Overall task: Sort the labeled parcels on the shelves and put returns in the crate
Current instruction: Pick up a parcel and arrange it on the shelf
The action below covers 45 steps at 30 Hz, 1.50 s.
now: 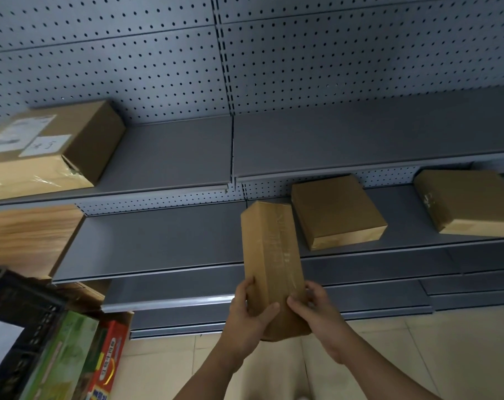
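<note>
I hold a long brown taped parcel [271, 255] upright in front of the grey shelves. My left hand [249, 316] grips its lower left side, thumb across the front. My right hand [314, 310] grips the lower right edge. Its top end reaches the middle shelf [158, 243]. Two flat brown parcels lie on that shelf, one [335, 210] just right of the held parcel, another [467, 202] at the far right. A larger parcel with white labels [57, 137] sits on the upper shelf [172, 157] at the left. A black crate [20, 313] stands at the lower left.
Green and red printed boxes [80, 356] lean beside the black crate, which carries a white paper sheet. A wooden panel [25, 235] stands left of the middle shelf. Lower grey shelves [389, 284] step out below. Beige floor tiles [432, 350] lie underfoot.
</note>
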Tool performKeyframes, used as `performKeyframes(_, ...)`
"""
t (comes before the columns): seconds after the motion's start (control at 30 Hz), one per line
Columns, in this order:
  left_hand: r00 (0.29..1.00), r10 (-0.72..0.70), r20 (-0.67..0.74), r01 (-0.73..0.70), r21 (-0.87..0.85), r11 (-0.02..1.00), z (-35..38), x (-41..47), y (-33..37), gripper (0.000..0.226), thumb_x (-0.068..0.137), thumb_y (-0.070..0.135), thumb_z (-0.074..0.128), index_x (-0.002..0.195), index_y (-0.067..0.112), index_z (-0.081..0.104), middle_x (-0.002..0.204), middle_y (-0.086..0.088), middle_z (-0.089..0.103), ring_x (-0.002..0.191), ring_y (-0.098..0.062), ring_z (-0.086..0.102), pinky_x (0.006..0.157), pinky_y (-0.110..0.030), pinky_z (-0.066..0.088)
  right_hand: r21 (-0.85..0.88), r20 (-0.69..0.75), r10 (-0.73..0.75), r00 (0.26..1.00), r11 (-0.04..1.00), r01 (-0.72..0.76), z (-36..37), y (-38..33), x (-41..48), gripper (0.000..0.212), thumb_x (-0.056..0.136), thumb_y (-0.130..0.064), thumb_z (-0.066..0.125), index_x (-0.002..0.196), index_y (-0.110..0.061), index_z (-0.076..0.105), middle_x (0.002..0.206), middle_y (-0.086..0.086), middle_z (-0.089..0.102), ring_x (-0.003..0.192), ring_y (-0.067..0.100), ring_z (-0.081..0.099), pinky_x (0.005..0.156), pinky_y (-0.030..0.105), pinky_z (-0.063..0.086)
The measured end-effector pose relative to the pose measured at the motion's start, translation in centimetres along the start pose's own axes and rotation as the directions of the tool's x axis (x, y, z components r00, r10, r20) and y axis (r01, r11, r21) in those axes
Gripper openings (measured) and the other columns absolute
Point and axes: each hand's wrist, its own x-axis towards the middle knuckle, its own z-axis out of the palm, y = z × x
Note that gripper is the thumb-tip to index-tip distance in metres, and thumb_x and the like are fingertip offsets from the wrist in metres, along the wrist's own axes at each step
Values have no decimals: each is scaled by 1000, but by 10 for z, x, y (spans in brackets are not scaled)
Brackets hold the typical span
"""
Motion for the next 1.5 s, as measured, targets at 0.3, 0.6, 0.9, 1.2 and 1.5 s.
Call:
performKeyframes(0.3,991,-82,110,103,-199,975,-6,-9,1,50,95,41,64,139,52,43,136,2,60,118,-23,64,82,-36,62,328,129,112,985,933,-149,-14,6,3,61,81,-30,75,140,-29,57,124,11,73,118,37,66,101,58,53)
performKeyframes(0.6,985,174,4,-173,117,978,-2,1,-1,47,104,25,58,138,52,40,142,18,47,123,-4,53,96,-26,55,80,70,106,992,991,-111,-11,3,-3,63,82,-34,84,138,-31,55,123,-3,73,112,21,69,83,39,58)
performKeyframes(0.9,996,84,3,-84,133,988,6,6,1,61,93,44,68,145,49,36,145,16,41,132,-13,47,105,-41,54,-7,26,56,998,998,-56,-8,-5,0,65,86,-35,81,138,-37,41,131,-5,60,115,19,63,87,37,59)
performKeyframes(1.2,993,-79,86,97,-221,971,-9,11,-2,61,87,-2,74,131,31,46,130,-1,66,110,-25,71,79,-38,62,88,-22,68,997,994,-66,-7,-10,-3,27,101,-25,62,126,-26,52,110,3,75,93,22,76,70,33,60)
performKeyframes(1.5,980,-44,196,105,-312,944,-24,6,2,74,71,9,75,135,28,45,128,-10,68,110,-36,71,80,-44,60,167,70,32,997,985,-43,-7,-14,-6,63,80,-29,75,137,-42,52,112,5,77,111,33,70,96,54,55)
